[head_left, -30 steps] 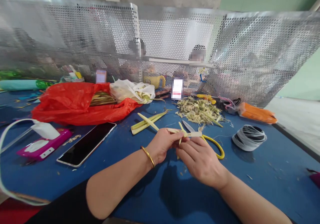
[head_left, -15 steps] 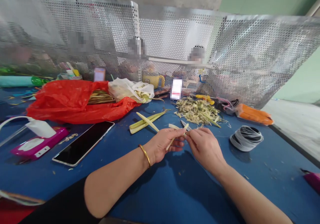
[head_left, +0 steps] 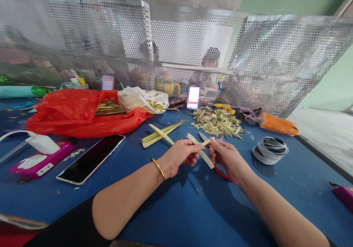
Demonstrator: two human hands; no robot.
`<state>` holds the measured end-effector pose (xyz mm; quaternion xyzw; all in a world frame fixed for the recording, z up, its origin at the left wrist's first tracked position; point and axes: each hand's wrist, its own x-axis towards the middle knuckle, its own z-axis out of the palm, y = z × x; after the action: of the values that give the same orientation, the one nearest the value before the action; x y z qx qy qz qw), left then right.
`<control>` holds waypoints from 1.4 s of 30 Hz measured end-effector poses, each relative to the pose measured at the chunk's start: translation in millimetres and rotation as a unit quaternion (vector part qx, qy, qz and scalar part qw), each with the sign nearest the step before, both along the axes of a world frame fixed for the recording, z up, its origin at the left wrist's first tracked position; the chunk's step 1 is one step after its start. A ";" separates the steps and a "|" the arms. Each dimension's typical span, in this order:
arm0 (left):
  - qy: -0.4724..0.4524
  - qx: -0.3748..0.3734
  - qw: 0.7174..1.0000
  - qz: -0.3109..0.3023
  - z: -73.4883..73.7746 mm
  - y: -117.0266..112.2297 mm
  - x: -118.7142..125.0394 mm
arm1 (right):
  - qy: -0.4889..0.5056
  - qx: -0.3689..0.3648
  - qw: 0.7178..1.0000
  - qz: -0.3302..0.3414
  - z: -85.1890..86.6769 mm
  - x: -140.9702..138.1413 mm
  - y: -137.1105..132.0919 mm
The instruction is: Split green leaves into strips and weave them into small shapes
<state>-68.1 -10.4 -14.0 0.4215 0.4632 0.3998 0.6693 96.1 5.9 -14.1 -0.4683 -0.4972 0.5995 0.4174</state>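
Observation:
My left hand (head_left: 186, 153), with a gold bangle at the wrist, pinches a pale green plant strip (head_left: 205, 143). The fingertips of my right hand (head_left: 224, 154) close on the strip's other end. A wider pale strip (head_left: 208, 160) crosses behind the fingers; whether it is held or lying on the table I cannot tell. Scissors (head_left: 223, 173) with a red handle show under my right hand, their blade pointing away past the fingers. Several long green-white strips (head_left: 158, 138) lie beyond my left hand. A heap of shredded plant trimmings (head_left: 217, 122) sits beyond my right hand.
A red plastic bag (head_left: 66, 110) and a white bag (head_left: 142, 98) hold plant strips. On the left are a phone (head_left: 92, 158) and a magenta power strip (head_left: 45, 158). A thread spool (head_left: 270, 150) and orange packet (head_left: 280, 124) stand right. A perforated screen (head_left: 179, 37) closes the back.
My right hand has turned and shifted slightly right, now pinching the end of the strip. The wider strip and the red scissors handle have come into sight.

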 end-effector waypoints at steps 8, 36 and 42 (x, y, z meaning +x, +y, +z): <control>0.058 0.059 0.995 -0.050 -2.3 -5.7 5.3 | 0.058 0.022 0.997 -0.038 -4.8 -7.2 -5.4; 0.141 0.098 0.977 -0.124 2.9 -14.1 7.0 | -0.130 0.128 0.982 0.055 3.6 1.4 -4.3; 0.133 0.103 0.976 -0.139 -1.2 -14.0 6.3 | -0.148 0.159 0.973 -0.078 -7.2 1.0 -1.4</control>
<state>-61.8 -24.4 -15.1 0.5980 0.4410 0.2890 0.6036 97.1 4.5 -21.3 -0.5166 -0.6044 0.4027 0.4536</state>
